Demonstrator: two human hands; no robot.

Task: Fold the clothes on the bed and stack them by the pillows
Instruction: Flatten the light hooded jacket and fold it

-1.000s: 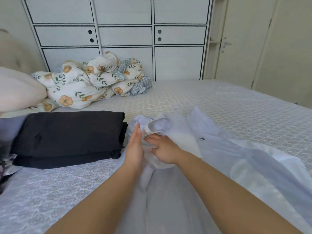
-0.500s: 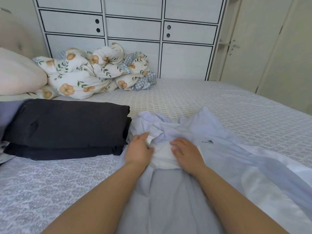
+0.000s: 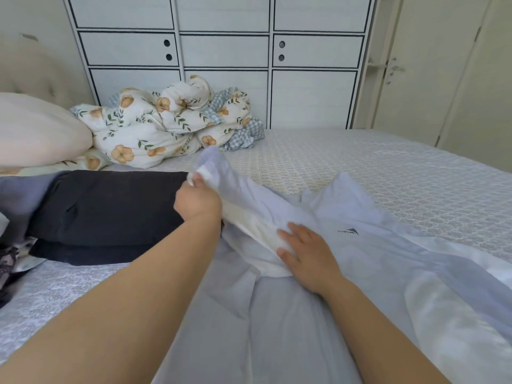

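- At the centre of the frame and spreading to the lower right, a pale blue garment (image 3: 304, 314) lies unfolded across the bed (image 3: 388, 167), with a white lining showing at its upper part and a small dark logo (image 3: 348, 231) on its chest.
- The left hand (image 3: 198, 202), just left of centre, pinches a corner of the garment between thumb and curled fingers and holds that corner raised off the bed, so the cloth runs down from it toward the lower right.
- The right hand (image 3: 306, 254), a little right of centre, lies flat with straight fingers, pressing down on the white lining of the garment.
- At centre left, touching the garment's edge, a stack of folded dark clothes (image 3: 105, 206) rests on the bed, one dark piece on top of another.
- At the left edge, beside that stack, sits a grey-blue cloth (image 3: 19, 195), with a dark patterned fabric (image 3: 8, 261) below it.
- In the upper left lies a pale pink pillow (image 3: 36, 131).
- Right of the pillow, a bunched floral duvet (image 3: 155, 128) with a blue checked underside sits against the white wardrobe (image 3: 221, 51).
- At the upper right stands a cream door (image 3: 429, 65).
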